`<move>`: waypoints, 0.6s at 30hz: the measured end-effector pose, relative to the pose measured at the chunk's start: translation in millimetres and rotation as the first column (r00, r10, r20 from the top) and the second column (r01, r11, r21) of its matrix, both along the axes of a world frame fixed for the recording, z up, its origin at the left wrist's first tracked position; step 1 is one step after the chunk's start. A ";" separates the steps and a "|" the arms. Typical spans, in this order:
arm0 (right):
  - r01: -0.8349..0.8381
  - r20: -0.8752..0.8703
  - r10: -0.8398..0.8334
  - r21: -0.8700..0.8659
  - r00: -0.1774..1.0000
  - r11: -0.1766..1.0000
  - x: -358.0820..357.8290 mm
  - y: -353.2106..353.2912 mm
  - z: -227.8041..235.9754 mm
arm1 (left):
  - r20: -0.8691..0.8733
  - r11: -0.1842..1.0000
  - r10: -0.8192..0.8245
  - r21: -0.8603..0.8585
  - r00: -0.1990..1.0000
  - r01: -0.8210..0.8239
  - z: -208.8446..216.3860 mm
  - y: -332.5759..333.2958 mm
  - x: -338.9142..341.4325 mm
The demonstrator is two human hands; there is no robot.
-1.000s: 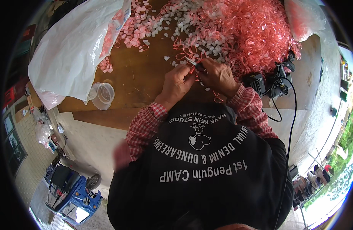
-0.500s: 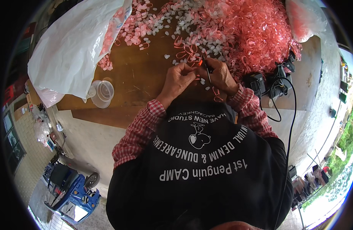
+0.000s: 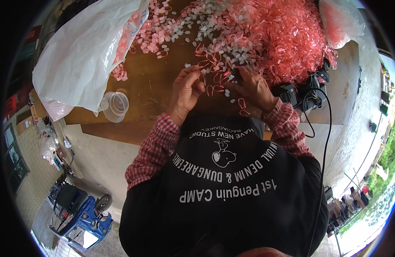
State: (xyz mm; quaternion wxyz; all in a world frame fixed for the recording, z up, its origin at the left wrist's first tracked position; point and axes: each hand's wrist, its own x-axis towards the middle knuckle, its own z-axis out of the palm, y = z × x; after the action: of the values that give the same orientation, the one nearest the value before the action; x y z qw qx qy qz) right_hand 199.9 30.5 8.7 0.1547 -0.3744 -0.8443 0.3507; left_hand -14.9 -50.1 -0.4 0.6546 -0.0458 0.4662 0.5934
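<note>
My left hand (image 3: 187,90) is pinched on a small pink curved plastic piece (image 3: 202,79) that shows at its fingertips. To the right, my right hand (image 3: 254,89) is closed around a small slim tool with a red part (image 3: 227,73) and darker parts; its exact kind is hard to make out. The two hands are apart. Between them, a few loose pink U-shaped plastic pieces (image 3: 214,89) lie on the brown tabletop (image 3: 154,92). Another pink U-shaped piece (image 3: 242,104) rests below my right hand, near small white oval pieces (image 3: 226,92).
A large heap of pink plastic pieces (image 3: 287,38) covers the far right, with a pink-filled clear bag (image 3: 343,23) beyond. Black adapters with cables (image 3: 311,96) sit at right. On the left are a white plastic bag (image 3: 84,55) and clear round tubs (image 3: 117,107).
My hands have moved apart from each other: the left went a little left, the right slightly right. More pink U-shaped pieces now show on the table between them.
</note>
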 end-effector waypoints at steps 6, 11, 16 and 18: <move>-0.007 0.007 0.007 0.023 1.000 1.000 -20.6 -19.7 -15.7 | 0.147 0.999 -0.004 0.040 0.989 -0.002 2.9 5.6 16.6; -0.040 0.078 0.037 0.030 0.996 0.999 -15.4 -14.5 -22.9 | 0.034 0.986 -0.159 0.047 0.987 0.157 1.9 4.9 21.1; 0.002 0.026 -0.003 0.054 1.000 0.999 -8.6 -14.9 -16.8 | -0.060 0.995 -0.087 -0.044 0.994 0.085 7.4 9.0 21.7; 0.084 0.042 -0.084 -0.003 0.996 0.996 -8.1 -15.7 -5.3 | -0.083 0.994 -0.092 -0.063 0.992 0.087 7.4 10.5 22.5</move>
State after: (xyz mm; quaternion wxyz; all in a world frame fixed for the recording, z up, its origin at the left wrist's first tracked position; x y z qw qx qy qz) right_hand 191.8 14.7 3.3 0.1508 -0.4171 -0.8300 0.3382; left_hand 7.5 -39.6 7.0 0.6581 -0.0185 0.5127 0.5510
